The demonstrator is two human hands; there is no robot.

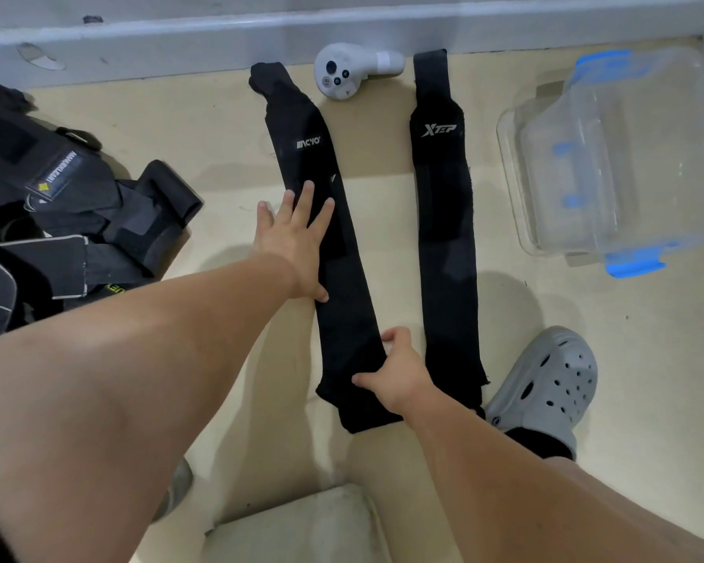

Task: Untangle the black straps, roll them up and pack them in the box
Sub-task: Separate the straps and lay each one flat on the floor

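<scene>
two black straps lie flat on the floor at centre frame, side by side and apart. left hand [297,237] rests on the left strap [338,286] at mid-length, fingers straight and spread. right hand [399,371] grips the same strap near its lower end. right strap [444,221] untouched. clear box [610,164] at upper right. controller [350,73] between the strap tops.

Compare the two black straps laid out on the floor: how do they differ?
The left strap lies slanted; the right strap runs nearly straight. The left strap's far end is bunched, the right strap's ends in a flat narrow tab. The left hand presses on the left strap and the right hand grips its near end; no hand touches the right strap. Both are black, unrolled, outside the box.
</scene>
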